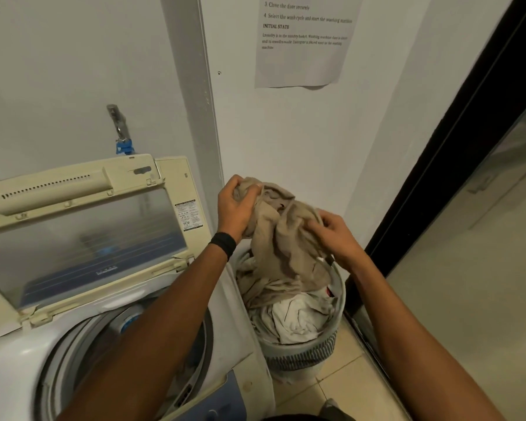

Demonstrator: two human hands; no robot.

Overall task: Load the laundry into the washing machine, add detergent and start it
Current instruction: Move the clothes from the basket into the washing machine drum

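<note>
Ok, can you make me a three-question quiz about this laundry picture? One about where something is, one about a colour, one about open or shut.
1. Where is the laundry basket? A) right of the washing machine B) on top of it C) behind it
2. What colour is the cloth that the left hand and right hand hold? A) red B) beige C) green
3. How is the lid? A) shut B) missing C) open
1 A: it stands on the floor at the machine's right. 2 B: the gripped fabric is beige. 3 C: it is tipped up.
</note>
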